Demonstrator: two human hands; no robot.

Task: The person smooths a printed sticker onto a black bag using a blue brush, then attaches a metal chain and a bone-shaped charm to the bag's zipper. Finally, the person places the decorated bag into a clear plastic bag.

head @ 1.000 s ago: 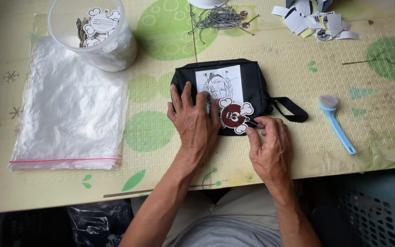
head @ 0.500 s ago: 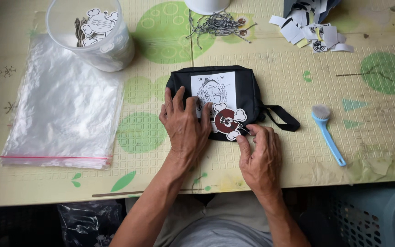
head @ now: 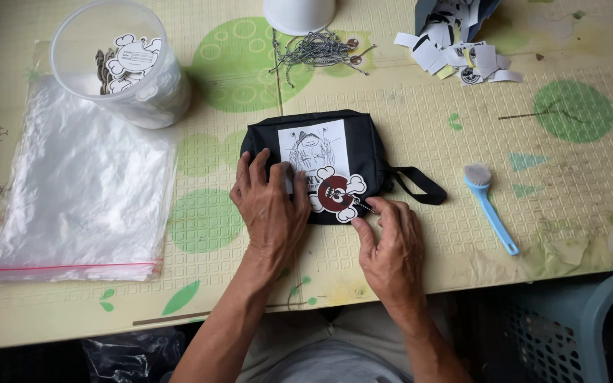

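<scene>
A black pouch (head: 363, 152) is shown lying flat near the middle of the bench (head: 427, 269), its long axis parallel to the near edge and its strap (head: 416, 183) trailing toward the right edge. The left hand (head: 269, 206) is laid palm-down on the pouch's near left part, fingers (head: 278, 177) spread and flat, gripping nothing. The right hand (head: 391, 245) is placed just beyond the pouch's near right corner, its thumb and forefinger closed on a small metal piece beside a round dark-red tag (head: 336, 193) with white bone-shaped lobes; whether the tag itself is pinched cannot be told. The tag lies up and to the left of the right fingers and just right of the left ones, so the right hand is the nearer. The pouch is marked with a white printed panel on its upper face.

Toward the far left corner a clear tub (head: 118, 64) of like tags is seen, with a stack of clear bags (head: 79, 191) beside it. A heap of ball chains (head: 317, 51) lies at the far edge, paper scraps (head: 455, 53) toward the far right, and a blue brush (head: 489, 206) right of the strap.
</scene>
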